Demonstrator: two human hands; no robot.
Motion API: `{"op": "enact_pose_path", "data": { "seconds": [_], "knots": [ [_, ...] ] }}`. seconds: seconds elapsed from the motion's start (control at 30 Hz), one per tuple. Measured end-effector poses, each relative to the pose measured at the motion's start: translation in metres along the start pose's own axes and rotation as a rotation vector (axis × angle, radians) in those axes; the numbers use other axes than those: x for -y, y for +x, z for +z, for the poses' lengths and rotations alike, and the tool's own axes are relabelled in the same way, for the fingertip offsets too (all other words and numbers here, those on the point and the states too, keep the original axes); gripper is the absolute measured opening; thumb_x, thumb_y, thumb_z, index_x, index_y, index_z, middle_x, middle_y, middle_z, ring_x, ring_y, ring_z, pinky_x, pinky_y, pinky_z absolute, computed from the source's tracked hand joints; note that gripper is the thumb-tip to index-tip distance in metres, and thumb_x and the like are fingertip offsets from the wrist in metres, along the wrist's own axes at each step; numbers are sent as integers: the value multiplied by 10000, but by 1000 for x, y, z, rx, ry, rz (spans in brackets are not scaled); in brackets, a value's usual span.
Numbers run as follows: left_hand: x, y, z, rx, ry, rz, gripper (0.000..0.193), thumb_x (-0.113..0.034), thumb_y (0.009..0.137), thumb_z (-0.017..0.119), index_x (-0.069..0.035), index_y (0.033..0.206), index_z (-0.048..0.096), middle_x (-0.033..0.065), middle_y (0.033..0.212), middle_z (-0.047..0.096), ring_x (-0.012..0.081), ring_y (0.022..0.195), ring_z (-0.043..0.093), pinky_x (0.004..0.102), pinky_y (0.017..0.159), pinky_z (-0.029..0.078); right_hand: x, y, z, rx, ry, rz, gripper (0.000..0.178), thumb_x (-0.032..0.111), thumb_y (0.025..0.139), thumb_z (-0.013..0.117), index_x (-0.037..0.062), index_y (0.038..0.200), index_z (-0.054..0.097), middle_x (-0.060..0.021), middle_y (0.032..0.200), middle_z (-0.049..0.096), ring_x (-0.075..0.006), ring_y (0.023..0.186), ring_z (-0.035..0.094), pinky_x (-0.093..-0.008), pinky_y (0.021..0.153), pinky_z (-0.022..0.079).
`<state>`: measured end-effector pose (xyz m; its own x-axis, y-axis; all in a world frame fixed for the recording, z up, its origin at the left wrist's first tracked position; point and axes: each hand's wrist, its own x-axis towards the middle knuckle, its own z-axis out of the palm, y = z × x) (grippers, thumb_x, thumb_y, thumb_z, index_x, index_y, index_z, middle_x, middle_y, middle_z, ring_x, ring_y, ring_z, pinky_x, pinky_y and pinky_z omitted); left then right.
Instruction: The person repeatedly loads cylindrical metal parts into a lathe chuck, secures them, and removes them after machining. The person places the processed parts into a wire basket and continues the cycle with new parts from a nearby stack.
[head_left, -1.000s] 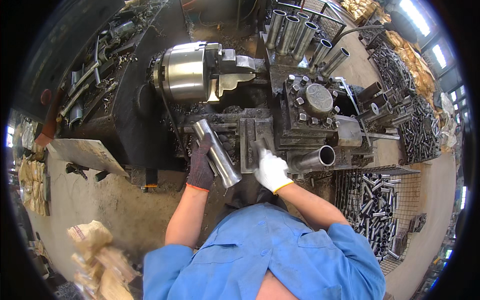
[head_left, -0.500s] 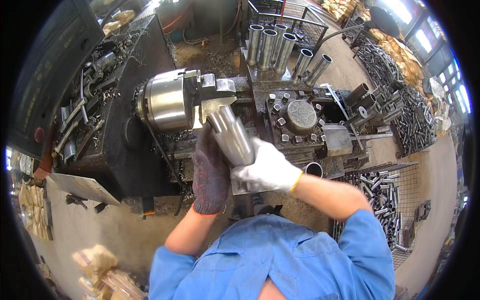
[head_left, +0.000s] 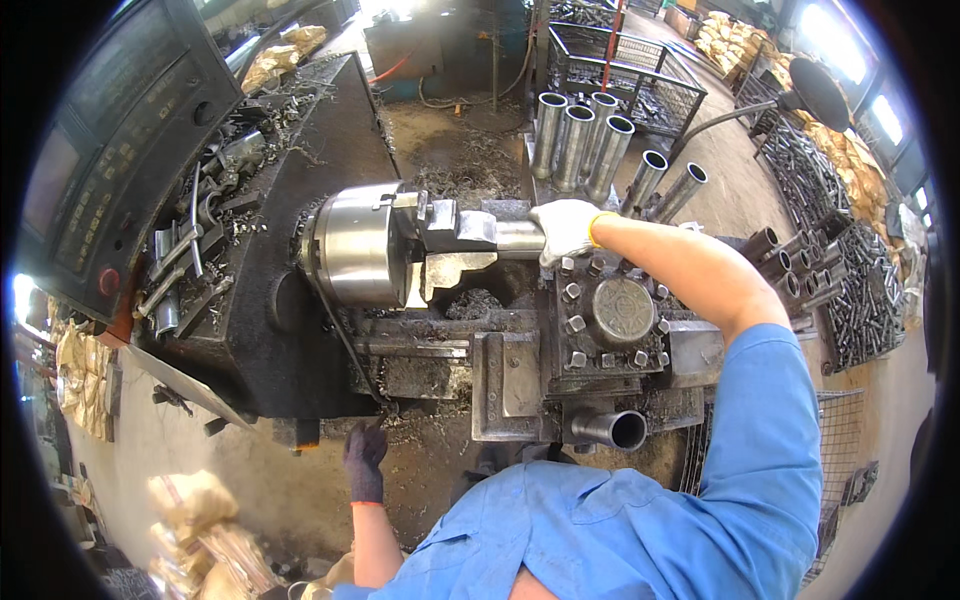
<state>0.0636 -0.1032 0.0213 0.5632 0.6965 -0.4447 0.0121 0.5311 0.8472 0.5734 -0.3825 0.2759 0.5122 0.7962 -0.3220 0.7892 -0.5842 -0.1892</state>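
My right hand (head_left: pixel 566 230), in a white knit glove, is wrapped around the right end of a shiny metal tube (head_left: pixel 519 238). The tube lies level, with its left end between the jaws (head_left: pixel 468 229) of the lathe chuck (head_left: pixel 357 245). My left hand (head_left: pixel 365 462), in a dark glove, is low at the front of the machine, just below the lower end of a long thin lever (head_left: pixel 347 345). Its fingers point away from me, and their grip does not show clearly. Beneath my right forearm is the square tool post (head_left: pixel 622 312), ringed with bolts.
Several tubes (head_left: pixel 580 150) stand upright behind the tool post. Another tube (head_left: pixel 610 429) lies at the carriage's front. Darker tubes (head_left: pixel 790 265) are stacked at right, near a bin of metal parts (head_left: pixel 860 290). Tools (head_left: pixel 180 260) and shavings cover the headstock. Sacks (head_left: pixel 195 510) lie at lower left.
The tube, tilted in both hands before, is now level in the chuck jaws. My right hand has moved up and away; my left hand has let go of the tube and dropped toward the lever.
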Motion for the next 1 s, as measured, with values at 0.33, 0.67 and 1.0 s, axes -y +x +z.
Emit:
{"op": "enact_pose_path", "data": {
  "seconds": [0.33, 0.67, 1.0],
  "knots": [
    [-35, 30, -104, -267, -335, 82, 467, -568, 1113, 488, -149, 925, 572, 6, 699, 485, 172, 639, 462, 365, 648, 428, 10, 11, -1, 21, 104, -101, 858, 446, 747, 851, -23, 1413, 581, -285, 1271, 727, -411, 1150, 722, -479, 1021, 561],
    [-79, 13, -82, -332, -369, -98, 515, -599, 1069, 577, -203, 745, 518, -21, 597, 440, 159, 539, 425, 369, 571, 395, 19, 48, 15, -64, 405, -142, 882, 321, 680, 857, -24, 1435, 561, -257, 1329, 703, -390, 1235, 680, -445, 1042, 545],
    [-99, -11, -64, -656, 522, 567, 434, -429, 1124, 585, -12, 1230, 644, 128, 1062, 685, 243, 949, 673, 389, 868, 547, 32, -137, -12, -650, 571, 38, 522, 88, 914, 729, -12, 1422, 661, -145, 1330, 761, -192, 1208, 717, -333, 1090, 543]
  ]
}}
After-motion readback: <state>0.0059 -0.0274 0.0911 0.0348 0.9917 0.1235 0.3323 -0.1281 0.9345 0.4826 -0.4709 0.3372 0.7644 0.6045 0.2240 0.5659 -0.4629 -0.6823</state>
